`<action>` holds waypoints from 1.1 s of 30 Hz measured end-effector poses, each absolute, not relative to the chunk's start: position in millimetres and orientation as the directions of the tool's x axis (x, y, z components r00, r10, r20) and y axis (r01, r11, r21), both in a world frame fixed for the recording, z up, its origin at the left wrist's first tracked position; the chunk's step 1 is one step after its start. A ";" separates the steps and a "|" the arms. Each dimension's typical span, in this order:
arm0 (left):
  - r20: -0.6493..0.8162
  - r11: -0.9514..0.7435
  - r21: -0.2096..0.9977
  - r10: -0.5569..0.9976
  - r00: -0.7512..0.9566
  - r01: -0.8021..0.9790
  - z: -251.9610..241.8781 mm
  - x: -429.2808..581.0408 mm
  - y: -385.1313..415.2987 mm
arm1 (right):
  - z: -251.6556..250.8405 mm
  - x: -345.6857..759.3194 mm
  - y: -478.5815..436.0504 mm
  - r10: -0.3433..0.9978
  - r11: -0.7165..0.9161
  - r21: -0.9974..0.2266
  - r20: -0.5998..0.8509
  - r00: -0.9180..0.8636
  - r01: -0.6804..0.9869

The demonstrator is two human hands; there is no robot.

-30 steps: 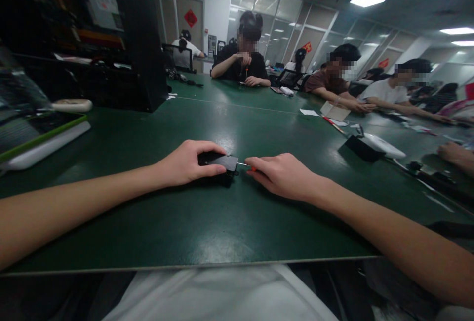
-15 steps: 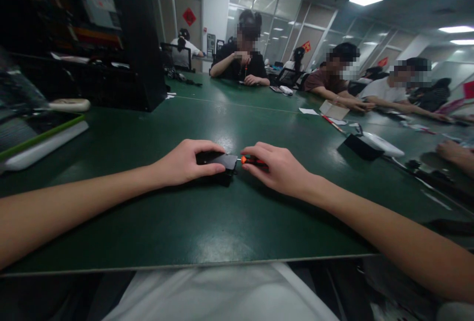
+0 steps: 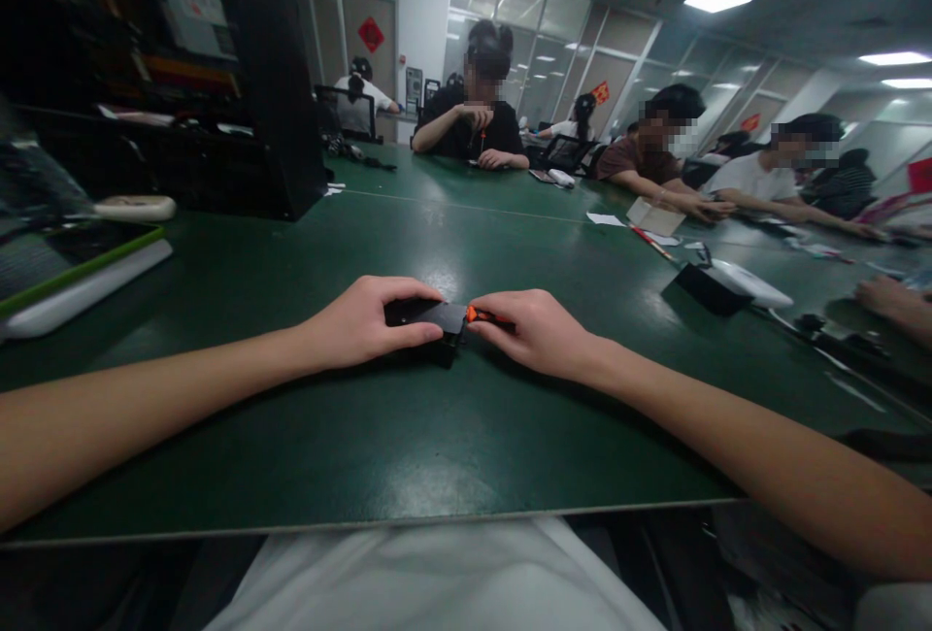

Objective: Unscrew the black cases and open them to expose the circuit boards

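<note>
"One black device (image 3: 447,318) on the counter (image 3: 364,456): held how?"
"Left hand (image 3: 353,320) part-closed, gripping its sides; right hand (image 3: 539,330) nearly closed, pinching an orange-black tool (image 3: 472,314)."
"What's changed?"
"Its metal shaft, visible a second ago, is hidden; the tool sits right by the device, probably reaching deeper. Farther off, a person (image 3: 446,123) sits opposite."

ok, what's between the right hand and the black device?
Head view: the orange end of the tool in the right hand, close to the black device; whether they touch, I can't tell.
</note>
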State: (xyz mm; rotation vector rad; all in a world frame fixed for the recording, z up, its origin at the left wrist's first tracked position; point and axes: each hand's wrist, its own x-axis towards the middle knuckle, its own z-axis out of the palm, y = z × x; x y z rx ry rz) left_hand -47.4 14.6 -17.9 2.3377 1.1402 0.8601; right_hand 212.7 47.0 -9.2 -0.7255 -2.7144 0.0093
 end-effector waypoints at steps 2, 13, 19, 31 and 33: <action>0.351 -0.586 0.586 0.806 0.477 0.559 -17.3 -47.0 14.0 | -9.7 214.6 48.0 0.458 0.865 0.040 0.343 -0.820 0.500; 0.327 -0.576 0.615 0.808 0.490 0.538 -16.1 -45.8 11.8 | -10.2 224.0 57.8 0.411 0.839 0.225 0.334 -0.848 0.495; 0.264 -0.580 0.618 0.789 0.555 0.530 -8.6 -55.5 16.8 | -17.3 225.3 63.9 0.506 0.834 0.100 0.252 -0.825 0.543; 0.203 -0.516 0.666 0.821 0.534 0.539 -7.9 -62.8 20.5 | -6.0 212.6 51.4 0.555 0.760 0.227 0.262 -0.790 0.609; 0.209 -0.512 0.675 0.823 0.527 0.531 -9.0 -61.5 19.9 | -10.1 209.0 50.5 0.600 0.747 0.181 0.229 -0.766 0.639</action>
